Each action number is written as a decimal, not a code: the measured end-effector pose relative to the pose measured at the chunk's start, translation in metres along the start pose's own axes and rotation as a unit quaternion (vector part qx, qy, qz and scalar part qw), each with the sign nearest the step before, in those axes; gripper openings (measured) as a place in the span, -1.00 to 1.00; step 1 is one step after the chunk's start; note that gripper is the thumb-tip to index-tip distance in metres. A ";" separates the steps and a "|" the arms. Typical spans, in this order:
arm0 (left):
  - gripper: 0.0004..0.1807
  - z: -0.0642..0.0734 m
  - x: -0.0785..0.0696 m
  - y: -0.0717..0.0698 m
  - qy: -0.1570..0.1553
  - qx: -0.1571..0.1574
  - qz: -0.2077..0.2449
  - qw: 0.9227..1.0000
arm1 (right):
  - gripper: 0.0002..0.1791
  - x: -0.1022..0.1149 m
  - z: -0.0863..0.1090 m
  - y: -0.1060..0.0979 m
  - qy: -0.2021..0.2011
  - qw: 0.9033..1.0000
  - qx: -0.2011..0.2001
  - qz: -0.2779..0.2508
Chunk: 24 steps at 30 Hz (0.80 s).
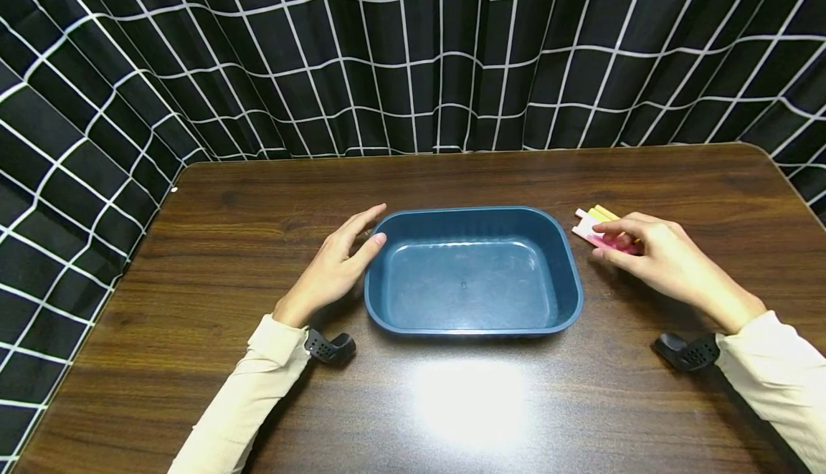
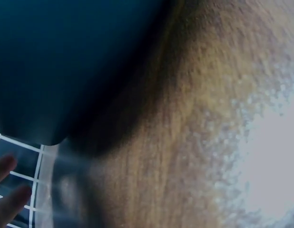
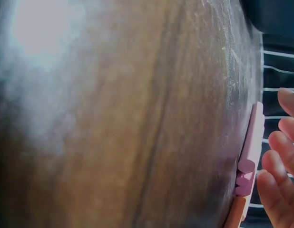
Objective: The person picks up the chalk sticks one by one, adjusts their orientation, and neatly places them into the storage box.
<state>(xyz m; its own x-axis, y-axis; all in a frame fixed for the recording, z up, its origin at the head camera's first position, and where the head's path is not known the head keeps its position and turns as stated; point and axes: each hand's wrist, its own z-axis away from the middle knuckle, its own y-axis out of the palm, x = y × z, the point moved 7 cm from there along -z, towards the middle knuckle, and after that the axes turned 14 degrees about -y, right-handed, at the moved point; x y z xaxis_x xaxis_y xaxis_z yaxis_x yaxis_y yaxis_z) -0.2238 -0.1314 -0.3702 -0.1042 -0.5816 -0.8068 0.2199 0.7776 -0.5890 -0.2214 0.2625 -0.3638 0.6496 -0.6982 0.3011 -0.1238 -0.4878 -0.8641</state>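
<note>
A blue plastic bin (image 1: 464,284), with nothing inside, sits on the table. At its left rim is my left hand (image 1: 335,262), thumb at the edge and fingers extended along the outer side. The bin's dark side (image 2: 56,57) fills the upper left of the left wrist view. To the right of the bin lies a small cluster of chalk sticks (image 1: 586,227), white, pink and yellow. Over them hovers my right hand (image 1: 665,255), its fingers loosely bent and partly hiding the cluster. In the right wrist view, pink chalk (image 3: 251,137) lies beside the fingertips (image 3: 270,185).
The brown wooden table (image 1: 258,194) reaches back to a black curtain (image 1: 413,51) with a white grid. A bright glare (image 1: 471,402) lies in front of the bin. Dark wrist straps (image 1: 330,347) sit at both cuffs.
</note>
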 end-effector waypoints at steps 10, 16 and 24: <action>-0.47 -0.002 0.005 0.010 0.012 0.015 -0.005 1.000 | -0.67 0.000 -0.003 0.005 -0.026 0.999 0.025 0.010; -0.46 -0.003 0.006 0.013 0.013 0.015 -0.007 1.000 | -0.72 0.002 -0.006 0.007 -0.047 0.998 0.036 0.021; -0.44 -0.003 0.008 0.012 0.003 0.025 0.019 1.000 | -0.73 0.004 -0.008 0.011 -0.061 0.997 0.044 0.016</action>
<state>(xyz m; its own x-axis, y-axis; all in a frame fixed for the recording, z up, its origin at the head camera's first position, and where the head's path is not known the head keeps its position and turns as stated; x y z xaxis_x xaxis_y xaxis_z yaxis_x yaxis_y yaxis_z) -0.2251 -0.1257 -0.3834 -0.1000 -0.5502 -0.8290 0.2714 0.7865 -0.5547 -0.2257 0.2500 -0.3687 0.7327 -0.6420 0.2259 -0.0830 -0.4137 -0.9066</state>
